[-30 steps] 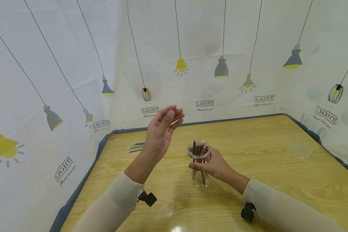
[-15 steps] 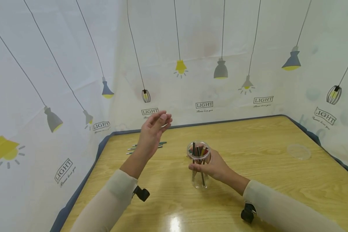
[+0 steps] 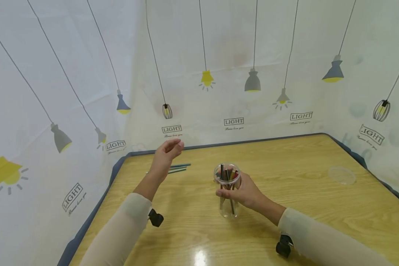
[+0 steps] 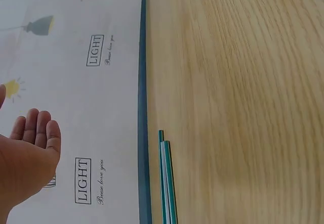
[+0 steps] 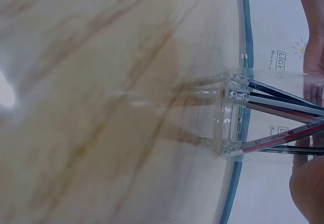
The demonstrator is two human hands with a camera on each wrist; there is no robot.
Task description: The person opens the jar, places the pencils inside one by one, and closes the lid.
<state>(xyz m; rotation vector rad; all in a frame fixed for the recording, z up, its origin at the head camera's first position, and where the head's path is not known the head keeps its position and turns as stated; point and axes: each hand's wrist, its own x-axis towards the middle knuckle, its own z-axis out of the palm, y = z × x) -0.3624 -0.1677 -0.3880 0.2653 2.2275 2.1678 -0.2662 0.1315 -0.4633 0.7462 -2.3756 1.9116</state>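
My right hand [image 3: 251, 192] grips a clear plastic jar [image 3: 227, 211] around its upper part, and the jar stands upright on the table. Several pencils [image 5: 283, 139] lean inside it, their lower ends at the bottom in the right wrist view. My left hand [image 3: 161, 162] is raised over the table's back left, fingers relaxed and bent a little, holding nothing. Beneath and beyond it lie several loose green-blue pencils [image 3: 179, 170], partly hidden by the hand in the head view. The left wrist view shows two of these pencils [image 4: 168, 183] close to the table's back edge.
A clear round lid [image 3: 342, 175] lies flat at the right on the wood-grain table [image 3: 286, 159]. Behind and at both sides, a white curtain [image 3: 219, 44] printed with hanging lamps meets the table along a dark blue edge [image 3: 252, 141].
My left hand has moved left and lower, away from the jar and over the loose pencils. My right hand stays on the jar in the same spot.
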